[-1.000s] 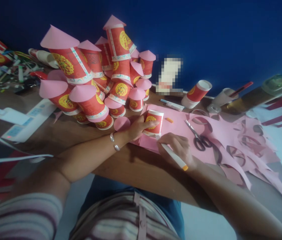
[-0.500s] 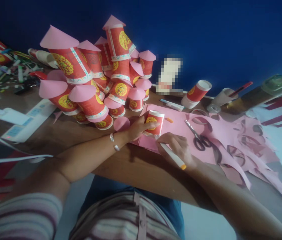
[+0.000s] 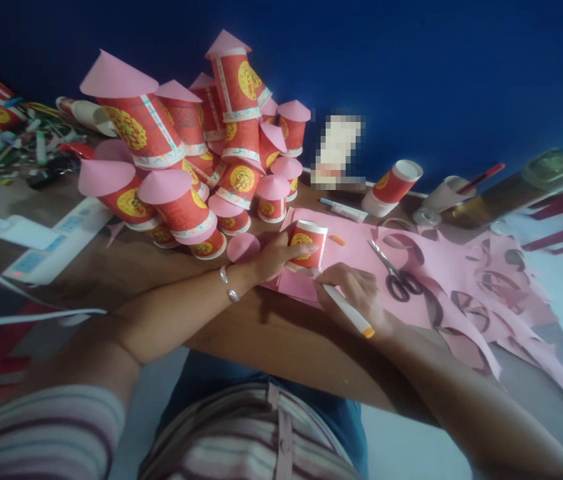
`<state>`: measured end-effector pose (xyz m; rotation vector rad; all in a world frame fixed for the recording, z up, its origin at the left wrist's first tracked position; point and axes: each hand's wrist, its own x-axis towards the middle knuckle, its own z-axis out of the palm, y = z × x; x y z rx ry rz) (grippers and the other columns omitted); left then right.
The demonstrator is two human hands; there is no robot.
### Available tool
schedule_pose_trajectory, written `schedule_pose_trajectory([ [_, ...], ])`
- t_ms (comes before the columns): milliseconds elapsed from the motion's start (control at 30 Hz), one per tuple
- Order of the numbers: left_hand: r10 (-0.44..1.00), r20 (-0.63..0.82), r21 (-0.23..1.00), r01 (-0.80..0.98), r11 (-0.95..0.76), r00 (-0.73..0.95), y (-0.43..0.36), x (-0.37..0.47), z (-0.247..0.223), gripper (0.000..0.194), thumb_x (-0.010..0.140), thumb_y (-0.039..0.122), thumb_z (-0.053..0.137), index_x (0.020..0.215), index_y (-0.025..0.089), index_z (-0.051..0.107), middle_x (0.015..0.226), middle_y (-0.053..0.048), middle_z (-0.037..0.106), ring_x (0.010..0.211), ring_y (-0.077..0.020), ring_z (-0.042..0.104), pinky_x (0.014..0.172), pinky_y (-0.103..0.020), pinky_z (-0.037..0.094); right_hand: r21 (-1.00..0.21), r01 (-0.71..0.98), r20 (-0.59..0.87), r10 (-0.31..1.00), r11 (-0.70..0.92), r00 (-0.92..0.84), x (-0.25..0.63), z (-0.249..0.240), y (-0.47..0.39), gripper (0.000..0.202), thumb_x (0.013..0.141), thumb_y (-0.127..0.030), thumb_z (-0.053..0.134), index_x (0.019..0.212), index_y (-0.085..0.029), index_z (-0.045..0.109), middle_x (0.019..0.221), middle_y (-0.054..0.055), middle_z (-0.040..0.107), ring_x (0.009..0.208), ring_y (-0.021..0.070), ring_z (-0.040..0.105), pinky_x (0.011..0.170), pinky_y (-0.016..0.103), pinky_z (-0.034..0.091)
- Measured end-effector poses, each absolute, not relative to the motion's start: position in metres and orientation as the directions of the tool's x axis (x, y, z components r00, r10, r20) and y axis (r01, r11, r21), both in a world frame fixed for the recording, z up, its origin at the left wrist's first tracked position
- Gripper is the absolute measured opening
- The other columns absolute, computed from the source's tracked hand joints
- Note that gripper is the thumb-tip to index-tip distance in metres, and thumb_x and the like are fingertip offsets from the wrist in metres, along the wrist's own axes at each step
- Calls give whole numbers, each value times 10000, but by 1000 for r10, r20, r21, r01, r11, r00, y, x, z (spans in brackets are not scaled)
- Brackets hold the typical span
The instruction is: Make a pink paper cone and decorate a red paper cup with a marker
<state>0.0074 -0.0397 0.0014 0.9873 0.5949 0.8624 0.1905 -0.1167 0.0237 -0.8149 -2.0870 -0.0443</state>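
The left hand (image 3: 277, 258) is closed around a red paper cup (image 3: 312, 241), thumb across its front, above the near edge of the pink paper (image 3: 358, 247). The right hand (image 3: 356, 293) grips a white marker (image 3: 347, 309), its writing end close to the cup's lower rim; whether they touch, I cannot tell. An orange cap (image 3: 337, 240) lies just beyond the cup, and scissors (image 3: 398, 284) rest on the paper to the right. A pink disc (image 3: 244, 247) sits near the left wrist; farther back stand stacked cups (image 3: 181, 212) with pink cone tops.
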Motion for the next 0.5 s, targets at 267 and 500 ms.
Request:
schedule_pose_trajectory([
  [267,847,-40,893,-361,268,530,-40,8,1,496,757,395,855,1116,169,597,904,-17,719,787,-155,692,695,-269,560,-263,560,731,541,786,-416,190,23,-118,142,951,-83,630,981,-214,582,761,-1,700,596,121,661,553,240,502],
  [500,850,-37,890,-370,267,525,-41,9,6,495,739,383,862,1100,159,609,902,-28,717,789,-158,683,739,-294,569,-262,515,738,513,816,-438,190,25,-118,145,951,-87,620,996,-217,574,767,-2,696,607,115,649,564,236,500],
])
